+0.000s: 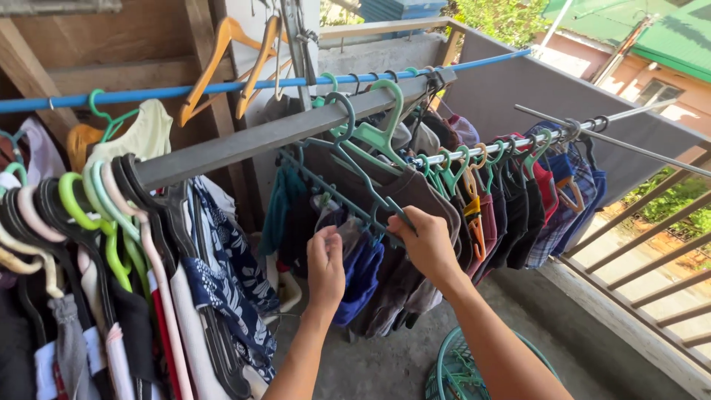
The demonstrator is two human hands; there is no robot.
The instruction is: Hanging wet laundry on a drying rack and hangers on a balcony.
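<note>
My right hand (pixel 428 244) gripped the teal plastic clip hanger (pixel 355 194) firmly, while my left hand (pixel 326 268) fingers pinched a blue cloth (pixel 361 274) steadily below it.

This is a balcony at a home, used for drying clothes. A long grey bar (pixel 296 130) and a blue pole (pixel 222 87) run across it, and both are full of hangers. Many shirts and shorts (pixel 518 215) hang in a row. Two empty wooden hangers (pixel 237 59) hang up high. The floor is bare concrete (pixel 385 363), and a metal railing (pixel 652 267) runs along the side. Past it are green trees (pixel 503 18) and a house with a green roof (pixel 666 37).
</note>
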